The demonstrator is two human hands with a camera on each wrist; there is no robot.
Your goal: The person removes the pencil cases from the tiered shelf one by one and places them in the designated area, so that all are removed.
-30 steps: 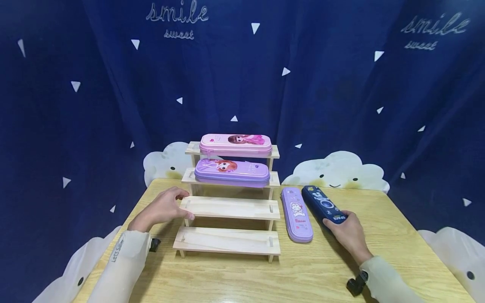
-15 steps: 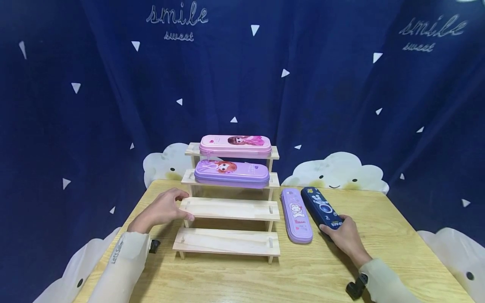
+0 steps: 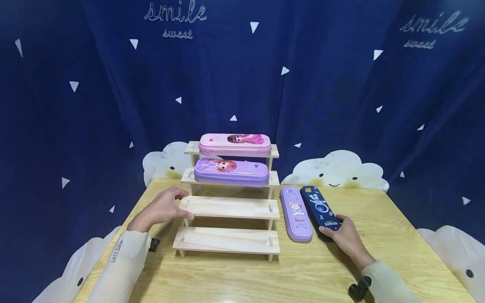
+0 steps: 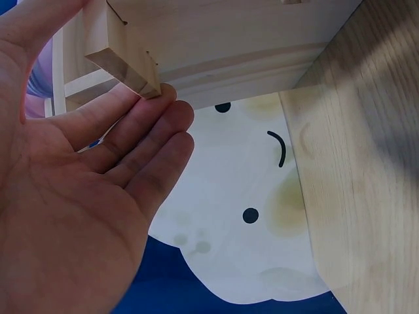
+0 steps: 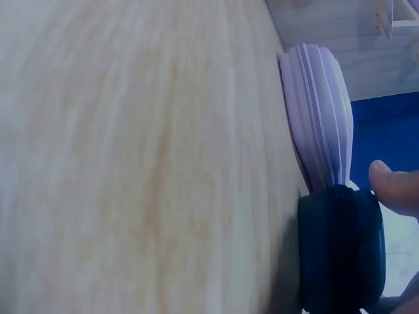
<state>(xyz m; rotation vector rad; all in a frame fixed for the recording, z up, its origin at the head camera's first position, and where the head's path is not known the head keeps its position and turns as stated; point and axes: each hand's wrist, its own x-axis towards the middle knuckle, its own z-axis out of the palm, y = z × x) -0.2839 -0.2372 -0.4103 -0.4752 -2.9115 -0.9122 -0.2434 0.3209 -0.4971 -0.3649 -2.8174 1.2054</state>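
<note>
My left hand [image 3: 165, 207] holds the left end of a bare shelf on the wooden stepped rack [image 3: 231, 208], thumb in front and fingers behind. In the left wrist view, the fingers [image 4: 160, 140] touch the shelf's end piece. At the right, my right hand [image 3: 346, 235] grips the near end of a dark blue pencil case [image 3: 321, 208] printed with a space design, thumb on one side and fingers on the other. The case lies on the table beside a lilac pencil case [image 3: 297, 214]. In the right wrist view, the thumb [image 5: 396, 190] shows by the dark case's end.
A pink pencil case [image 3: 235, 144] lies on the rack's top shelf and a purple pencil case [image 3: 232, 172] on the one below. The lowest shelf [image 3: 227, 240] is bare. Behind the wooden table [image 3: 212, 280] hangs a dark blue curtain [image 3: 326, 92] with white clouds.
My right hand has shifted the dark blue pencil case slightly left and toward me, closer to the lilac one and more in line with it. The left hand stays on the shelf.
</note>
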